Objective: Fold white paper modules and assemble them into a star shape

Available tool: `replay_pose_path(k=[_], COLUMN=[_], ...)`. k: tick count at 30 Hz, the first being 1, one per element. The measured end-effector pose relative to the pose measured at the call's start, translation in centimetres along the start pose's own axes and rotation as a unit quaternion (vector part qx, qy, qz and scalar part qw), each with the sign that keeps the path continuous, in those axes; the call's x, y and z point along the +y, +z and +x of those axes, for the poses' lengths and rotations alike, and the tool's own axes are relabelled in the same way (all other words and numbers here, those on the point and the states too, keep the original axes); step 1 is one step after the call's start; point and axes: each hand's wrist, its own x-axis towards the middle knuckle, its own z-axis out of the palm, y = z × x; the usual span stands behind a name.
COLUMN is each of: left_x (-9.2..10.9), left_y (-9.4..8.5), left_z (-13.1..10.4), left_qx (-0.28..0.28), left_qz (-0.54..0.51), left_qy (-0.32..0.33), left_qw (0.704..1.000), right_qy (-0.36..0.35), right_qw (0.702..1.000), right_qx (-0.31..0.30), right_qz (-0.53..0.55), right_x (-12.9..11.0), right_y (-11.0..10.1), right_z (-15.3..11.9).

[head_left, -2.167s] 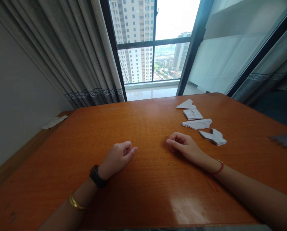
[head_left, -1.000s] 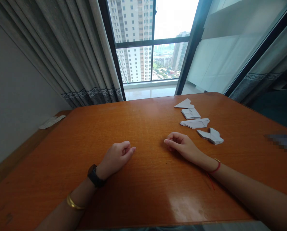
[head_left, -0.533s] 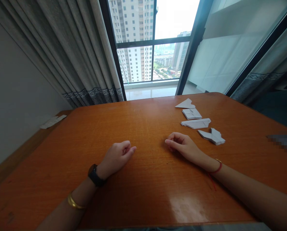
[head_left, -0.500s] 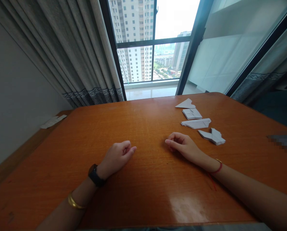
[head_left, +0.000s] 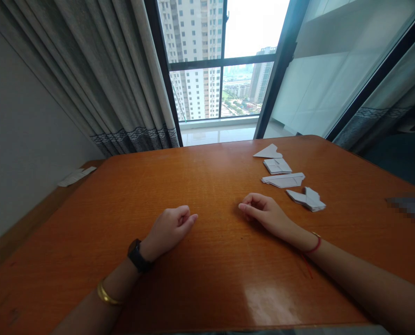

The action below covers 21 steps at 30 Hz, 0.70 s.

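My left hand (head_left: 168,230) rests on the wooden table (head_left: 207,288) with its fingers curled into a loose fist, and nothing shows in it. To the right, my right hand (head_left: 263,211) also lies on the tabletop, fingers curled in and no object visible between them. Nearest to it is a folded white paper piece with a pointed end (head_left: 308,200). Behind that lie a long folded paper strip (head_left: 284,180), a square folded paper (head_left: 277,165) and a pointed folded paper (head_left: 269,151), in a row running away from me.
Beyond the table's far edge stands a glass door with a dark frame (head_left: 273,79). A grey curtain (head_left: 123,83) hangs at the left. Some flat white paper (head_left: 76,177) lies on a ledge past the left edge. A blurred dark object (head_left: 411,209) sits at the right.
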Motion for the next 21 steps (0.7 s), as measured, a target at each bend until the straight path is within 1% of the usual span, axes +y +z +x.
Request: replay_pose_path(k=[7,21], left_x=[0.16,-0.15], left_y=[-0.06,0.12], left_z=[0.03,0.02], left_qx=[0.000,-0.001], left_qz=[0.000,0.014], left_qy=[0.000,0.002], left_qw=[1.000,1.000], right_qy=[-0.008,-0.003], right_qw=[1.000,1.000], right_qx=[0.000,-0.004], right_qz=[-0.013,-0.026], right_x=[0.22,-0.31], right_y=[-0.11,-0.07], right_z=[-0.01,-0.08])
